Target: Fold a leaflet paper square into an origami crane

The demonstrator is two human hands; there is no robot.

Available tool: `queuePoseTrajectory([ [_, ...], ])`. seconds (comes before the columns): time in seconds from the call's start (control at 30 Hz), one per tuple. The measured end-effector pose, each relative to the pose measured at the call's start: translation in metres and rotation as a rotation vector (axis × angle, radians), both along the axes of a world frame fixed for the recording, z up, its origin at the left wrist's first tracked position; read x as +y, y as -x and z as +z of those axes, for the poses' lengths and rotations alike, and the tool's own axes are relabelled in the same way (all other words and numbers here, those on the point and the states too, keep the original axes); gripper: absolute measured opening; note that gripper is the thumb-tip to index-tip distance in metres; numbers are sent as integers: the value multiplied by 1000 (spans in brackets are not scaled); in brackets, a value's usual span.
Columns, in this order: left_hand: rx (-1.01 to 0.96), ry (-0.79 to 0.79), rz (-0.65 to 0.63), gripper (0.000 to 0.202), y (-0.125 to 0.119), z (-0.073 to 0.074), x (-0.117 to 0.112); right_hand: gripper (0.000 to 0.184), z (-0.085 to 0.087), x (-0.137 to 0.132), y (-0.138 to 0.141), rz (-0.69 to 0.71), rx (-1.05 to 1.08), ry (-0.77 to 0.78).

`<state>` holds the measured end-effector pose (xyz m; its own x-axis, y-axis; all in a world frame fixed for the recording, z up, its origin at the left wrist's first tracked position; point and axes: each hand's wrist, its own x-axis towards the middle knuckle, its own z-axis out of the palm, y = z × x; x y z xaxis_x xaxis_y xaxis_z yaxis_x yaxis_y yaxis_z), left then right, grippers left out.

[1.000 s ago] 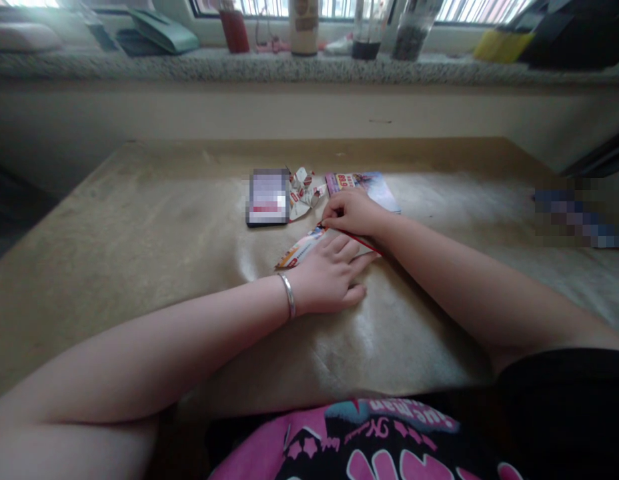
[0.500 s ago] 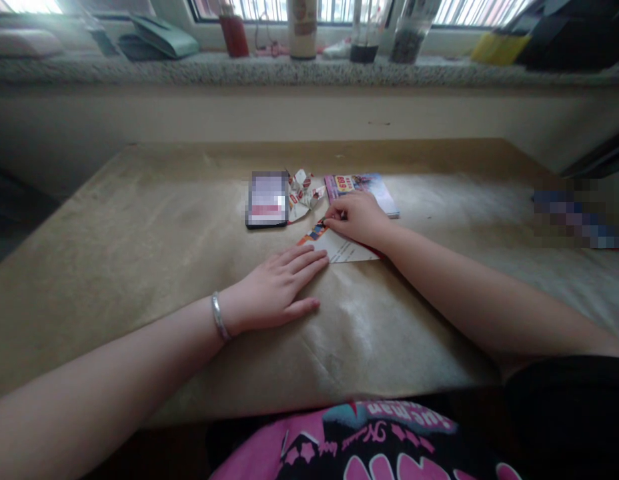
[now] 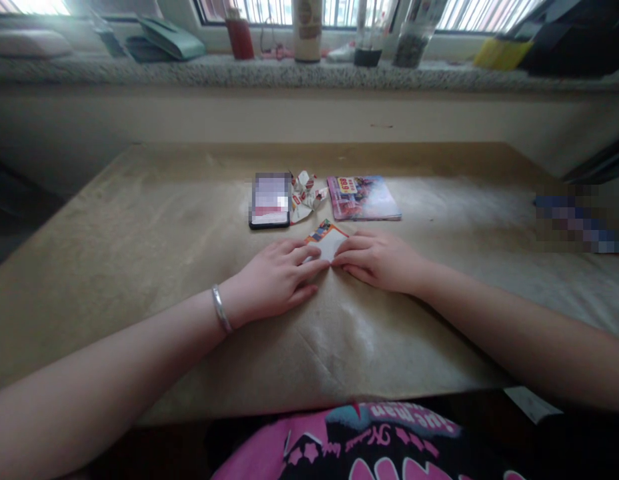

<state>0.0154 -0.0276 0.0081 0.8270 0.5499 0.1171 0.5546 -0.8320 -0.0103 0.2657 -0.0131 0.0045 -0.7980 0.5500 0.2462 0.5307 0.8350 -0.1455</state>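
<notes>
A folded sheet of paper (image 3: 324,245), white with an orange, coloured-print edge, lies on the table in front of me. My left hand (image 3: 282,275) rests palm down on its left side, fingers stretched over the paper and thumb apart. At the paper's right side is my right hand (image 3: 377,259), its fingers drawn together on the edge and near corner. Both hands' fingertips almost meet at that near corner. Parts of the sheet are hidden under the fingers.
Behind the paper lie a phone (image 3: 270,200) with a blurred screen, a crumpled printed wrapper (image 3: 305,199) and a colourful booklet (image 3: 364,198). A blurred flat item (image 3: 579,220) is at the right edge. Bottles, including a red bottle (image 3: 239,37), line the stone windowsill (image 3: 269,72).
My right hand has moved from the paper's far left edge toward me, down to its near right corner, uncovering the booklet. My left hand has shifted slightly, its fingers further over the paper.
</notes>
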Motion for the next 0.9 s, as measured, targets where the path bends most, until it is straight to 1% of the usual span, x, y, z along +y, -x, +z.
queuePoseTrajectory([
  [0.17,66,-51,-47,42,-6,6,3,29,-2,-1,-1,4,-38,-88],
  [0.27,56,-58,-89,43,-3,5,6,28,-3,-2,-5,10,-44,-109],
  [0.4,46,-38,-103,44,4,1,10,29,-3,-4,-9,11,-52,-99],
  [0.5,43,-13,-107,42,9,1,12,31,-2,-4,-11,3,-67,-84],
  [0.73,25,60,-123,36,20,11,17,35,1,-7,-14,-9,-87,-82],
  [0.9,-45,84,-134,31,24,15,19,35,3,-8,-18,-8,-83,-104],
])
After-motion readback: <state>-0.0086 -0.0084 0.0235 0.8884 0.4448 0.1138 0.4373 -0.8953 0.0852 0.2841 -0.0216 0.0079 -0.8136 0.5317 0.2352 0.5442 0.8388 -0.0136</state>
